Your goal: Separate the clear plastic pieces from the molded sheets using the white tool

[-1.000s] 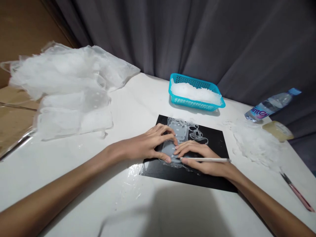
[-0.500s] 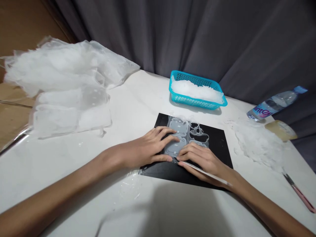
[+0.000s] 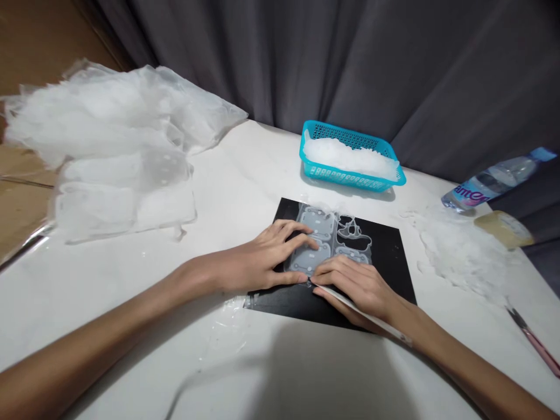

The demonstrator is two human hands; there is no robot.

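Observation:
A clear moulded plastic sheet (image 3: 315, 224) with rounded, raised shapes lies on a black mat (image 3: 385, 274). Its right part has cut-out gaps and a loose-looking outline strip. My left hand (image 3: 271, 256) rests flat with fingers spread over the sheet's left side, thumb along its lower edge. My right hand (image 3: 356, 283) is closed round a slim white craft knife (image 3: 350, 303), whose rear end lies against my wrist. The knife's tip is at the sheet's lower edge, beside my left thumb; the blade is too small to make out.
A blue basket (image 3: 354, 179) of white pieces stands behind the mat. At left lie heaped clear plastic sheets (image 3: 122, 192). To the right are plastic scraps (image 3: 459, 251), a water bottle (image 3: 490, 181), a tape roll (image 3: 503, 229) and pink-handled scissors or snips (image 3: 536, 344).
The knife's tip and my right hand have shifted slightly left along the sheet's lower edge, closer to my left thumb. My left hand stays almost still. The view has moved slightly.

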